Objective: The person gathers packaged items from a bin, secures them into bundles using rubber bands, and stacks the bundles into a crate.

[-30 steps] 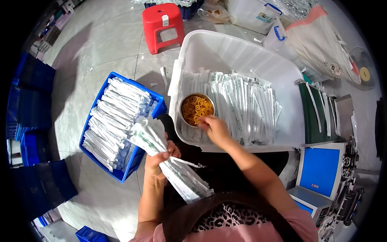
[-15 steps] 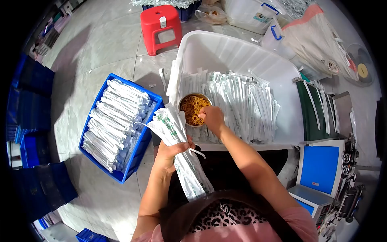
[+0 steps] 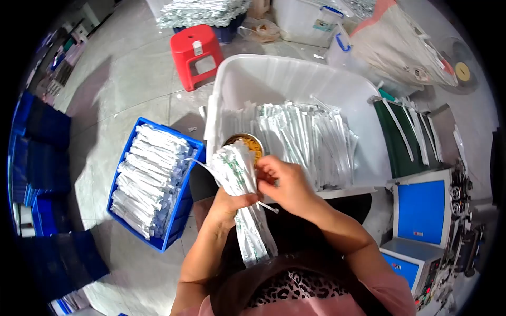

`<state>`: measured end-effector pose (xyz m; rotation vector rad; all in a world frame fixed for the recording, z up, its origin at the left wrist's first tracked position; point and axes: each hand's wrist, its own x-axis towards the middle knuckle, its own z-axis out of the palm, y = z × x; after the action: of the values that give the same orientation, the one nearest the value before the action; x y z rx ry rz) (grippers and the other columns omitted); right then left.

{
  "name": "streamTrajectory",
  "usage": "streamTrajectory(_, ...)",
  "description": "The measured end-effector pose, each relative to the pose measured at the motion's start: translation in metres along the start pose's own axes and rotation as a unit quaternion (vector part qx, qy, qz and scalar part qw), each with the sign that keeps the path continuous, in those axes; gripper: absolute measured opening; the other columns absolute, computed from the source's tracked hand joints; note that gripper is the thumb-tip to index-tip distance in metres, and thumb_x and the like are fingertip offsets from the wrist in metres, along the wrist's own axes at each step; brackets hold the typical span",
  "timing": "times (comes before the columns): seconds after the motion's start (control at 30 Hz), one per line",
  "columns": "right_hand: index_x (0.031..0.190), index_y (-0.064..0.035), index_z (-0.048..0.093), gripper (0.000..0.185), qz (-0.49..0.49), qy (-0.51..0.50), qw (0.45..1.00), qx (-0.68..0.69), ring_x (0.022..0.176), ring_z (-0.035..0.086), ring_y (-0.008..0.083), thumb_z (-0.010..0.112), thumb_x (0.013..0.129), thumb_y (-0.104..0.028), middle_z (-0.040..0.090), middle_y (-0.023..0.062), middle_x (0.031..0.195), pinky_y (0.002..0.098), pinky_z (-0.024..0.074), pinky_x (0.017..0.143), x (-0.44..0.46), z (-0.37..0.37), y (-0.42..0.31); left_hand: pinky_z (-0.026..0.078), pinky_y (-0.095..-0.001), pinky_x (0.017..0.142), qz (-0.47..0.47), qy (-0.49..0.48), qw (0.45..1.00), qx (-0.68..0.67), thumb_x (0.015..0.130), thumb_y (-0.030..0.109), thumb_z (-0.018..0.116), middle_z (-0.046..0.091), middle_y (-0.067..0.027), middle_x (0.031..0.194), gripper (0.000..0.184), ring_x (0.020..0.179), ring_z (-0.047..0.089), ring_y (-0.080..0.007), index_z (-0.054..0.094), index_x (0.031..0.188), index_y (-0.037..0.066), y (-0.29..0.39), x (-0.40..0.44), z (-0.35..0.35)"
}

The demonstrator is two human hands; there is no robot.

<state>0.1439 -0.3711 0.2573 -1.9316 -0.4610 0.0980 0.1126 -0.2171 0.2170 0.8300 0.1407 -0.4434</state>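
Note:
My left hand [image 3: 227, 206] is wrapped round the middle of a thick bundle of long white paper-wrapped packets [image 3: 235, 171] with green print. The bundle slants across my lap, and a thin strip sticks out beside my thumb. Close against its right side is my right hand [image 3: 289, 183], its fingers curled inward; whatever they may hold is too small to make out. Behind the bundle's upper end, a round bowl [image 3: 240, 136] of yellow rubber bands [image 3: 253, 145] is partly hidden. More such packets [image 3: 295, 131] lie in the large white tub [image 3: 284, 64] before me.
A blue crate [image 3: 179, 224] full of packet bundles [image 3: 150, 179] stands on the floor at left. Beyond it is a red stool [image 3: 194, 38]. A blue-panelled machine [image 3: 420, 213] is at right; dark blue crates [image 3: 45, 152] are stacked far left.
My right hand has come out of the rubber-band bowl, back and down to the bundle's side. My left hand still grips the bundle. The whole view has shifted slightly.

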Motion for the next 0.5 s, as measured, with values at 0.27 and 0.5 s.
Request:
streamTrajectory(0.27,0.094,0.0019,0.055,0.024,-0.005,-0.129,0.992,0.01,0.068,0.059,0.0142,0.06,0.07,0.002,0.06,0.0088,0.075,0.0265,0.0471,0.064,0.014,-0.031,0.012,0.044,-0.0305,0.059,-0.011,-0.109,0.987,-0.116,0.057,0.004,0.07,0.054,-0.0088,0.076,0.046,0.065,0.053,-0.0187,0.051,0.099,0.0,-0.017,-0.002,-0.001)
streamTrajectory(0.5,0.078,0.001,0.056,0.015,0.025,0.251,0.965,0.077,0.069,0.051,0.0225,0.041,0.078,0.001,0.055,0.0103,0.077,0.0325,0.0424,0.074,0.003,-0.027,0.138,0.043,-0.0282,0.054,-0.075,-0.253,0.949,-0.174,0.049,0.008,0.075,0.051,-0.0081,0.067,0.068,0.057,0.052,-0.0183,0.041,0.107,-0.005,-0.019,-0.003,0.012)
